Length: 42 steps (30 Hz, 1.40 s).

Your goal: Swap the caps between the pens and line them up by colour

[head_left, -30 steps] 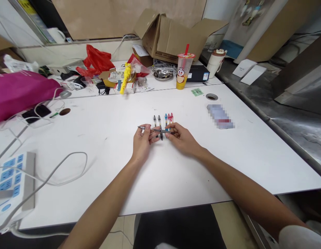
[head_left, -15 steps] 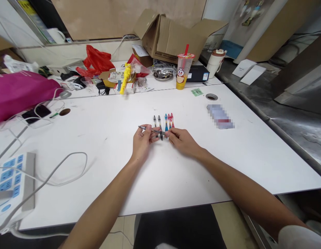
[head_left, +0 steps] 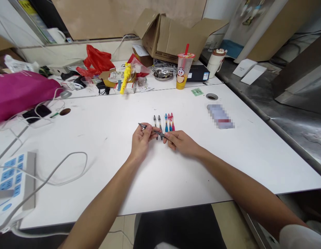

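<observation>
Between my two hands is a dark pen (head_left: 156,132), held slantwise above the table. My left hand (head_left: 142,138) pinches it toward its left end, with the thumb on top. At the right end, the fingers of my right hand (head_left: 180,141) close on the same pen. Just beyond lie two grey-black pens (head_left: 159,121), their near parts partly covered by the held pen and my fingers. Beside them, to the right, are a blue pen (head_left: 166,123) and two pink-red pens (head_left: 172,121), lined up side by side.
A blurred-out flat object (head_left: 219,116) lies to the right on the white table (head_left: 202,169). Farther back stand a drink cup (head_left: 181,72), a cardboard box (head_left: 173,38) and a roll of tape (head_left: 211,97). A power strip (head_left: 16,183) with a looping cable is at the left.
The right end of the pen has dipped slightly, and my right hand has moved a little downward with it. The pens on the table lie as before.
</observation>
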Each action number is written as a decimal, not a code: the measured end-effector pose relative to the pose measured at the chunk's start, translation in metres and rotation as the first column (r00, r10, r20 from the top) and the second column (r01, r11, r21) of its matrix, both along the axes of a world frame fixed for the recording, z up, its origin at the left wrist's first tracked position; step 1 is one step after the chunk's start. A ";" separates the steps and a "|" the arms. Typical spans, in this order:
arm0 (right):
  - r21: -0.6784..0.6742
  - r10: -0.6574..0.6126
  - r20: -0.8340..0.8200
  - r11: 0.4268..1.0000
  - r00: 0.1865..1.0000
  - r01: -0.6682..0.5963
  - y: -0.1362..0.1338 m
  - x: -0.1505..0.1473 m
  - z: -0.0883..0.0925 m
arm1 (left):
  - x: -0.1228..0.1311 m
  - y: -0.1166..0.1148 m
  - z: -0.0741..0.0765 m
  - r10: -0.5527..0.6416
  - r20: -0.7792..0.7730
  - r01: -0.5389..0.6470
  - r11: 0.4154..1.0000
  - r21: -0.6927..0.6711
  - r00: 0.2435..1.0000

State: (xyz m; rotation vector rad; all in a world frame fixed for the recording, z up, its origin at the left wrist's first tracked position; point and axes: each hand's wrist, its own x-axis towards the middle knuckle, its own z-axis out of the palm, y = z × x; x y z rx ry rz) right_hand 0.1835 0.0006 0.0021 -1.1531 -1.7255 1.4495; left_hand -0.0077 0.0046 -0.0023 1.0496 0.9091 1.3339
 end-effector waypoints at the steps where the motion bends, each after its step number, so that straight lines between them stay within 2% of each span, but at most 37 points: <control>1: -0.007 0.011 -0.005 1.000 1.000 -0.011 0.000 -0.001 0.000 | 0.000 0.000 0.000 -0.001 -0.003 0.001 1.000 0.009 1.000; 5: 0.047 -0.035 0.008 0.998 0.999 0.034 -0.002 -0.002 -0.001 | 0.000 0.001 -0.001 0.084 -0.018 -0.084 0.996 0.012 0.996; 8: 0.174 -0.117 0.030 0.979 0.993 0.110 -0.002 -0.001 -0.001 | -0.002 0.003 -0.001 0.174 -0.041 -0.174 0.985 0.013 0.984; 11: 0.273 -0.176 0.050 0.949 0.983 0.156 0.000 0.002 -0.003 | -0.005 0.004 0.000 0.188 -0.074 -0.188 0.982 0.012 0.979; 15: 0.335 -0.166 0.103 0.934 0.981 0.123 0.001 0.006 -0.006 | -0.008 0.005 0.002 0.180 -0.096 -0.181 0.983 -0.005 0.979; 17: 0.403 -0.106 0.122 0.914 0.987 0.048 0.000 0.007 -0.007 | -0.009 0.005 0.003 0.192 -0.105 -0.194 0.981 -0.009 0.976; 19: 0.494 -0.001 0.153 0.866 0.988 -0.076 -0.002 0.006 -0.007 | -0.009 0.006 0.004 0.178 -0.125 -0.182 0.983 -0.017 0.976; 21: 0.587 0.090 0.208 0.785 0.974 -0.198 -0.005 0.004 -0.007 | -0.009 0.005 0.004 0.141 -0.149 -0.148 0.988 -0.035 0.979; 23: 0.673 0.109 0.240 0.697 0.965 -0.246 -0.007 0.002 -0.009 | -0.007 0.004 0.005 0.100 -0.162 -0.111 0.992 -0.057 0.982; 25: 0.741 0.074 0.223 0.635 0.972 -0.219 -0.006 0.000 -0.012 | -0.006 0.003 0.004 0.067 -0.165 -0.080 0.994 -0.073 0.984; 28: 0.805 -0.058 0.180 0.583 0.982 -0.113 0.000 0.002 -0.017 | -0.007 0.004 0.002 0.078 -0.198 -0.088 0.995 -0.045 0.977; 30: 0.829 -0.164 0.203 0.554 0.965 -0.080 0.006 0.005 -0.019 | -0.009 0.005 0.000 0.091 -0.275 -0.097 0.995 -0.007 0.957; 32: 0.831 -0.229 0.277 0.544 0.933 -0.113 0.012 0.008 -0.019 | -0.010 0.007 -0.003 0.097 -0.392 -0.088 0.995 0.041 0.915; 34: 0.811 -0.253 0.367 0.557 0.895 -0.176 0.017 0.011 -0.019 | -0.011 0.007 -0.007 0.118 -0.535 -0.051 0.989 0.138 0.837; 36: 0.790 -0.263 0.433 0.571 0.862 -0.223 0.021 0.011 -0.019 | -0.011 0.007 -0.011 0.158 -0.672 0.053 0.958 0.282 0.724; 38: 0.778 -0.277 0.473 0.578 0.837 -0.248 0.024 0.011 -0.019 | -0.010 0.007 -0.015 0.187 -0.765 0.202 0.901 0.383 0.617; 40: 0.772 -0.281 0.490 0.580 0.825 -0.260 0.026 0.011 -0.019 | -0.011 0.006 -0.018 0.191 -0.819 0.319 0.854 0.411 0.541; 42: 0.771 -0.273 0.490 0.578 0.828 -0.266 0.028 0.012 -0.021 | -0.012 0.005 -0.020 0.185 -0.854 0.385 0.832 0.400 0.487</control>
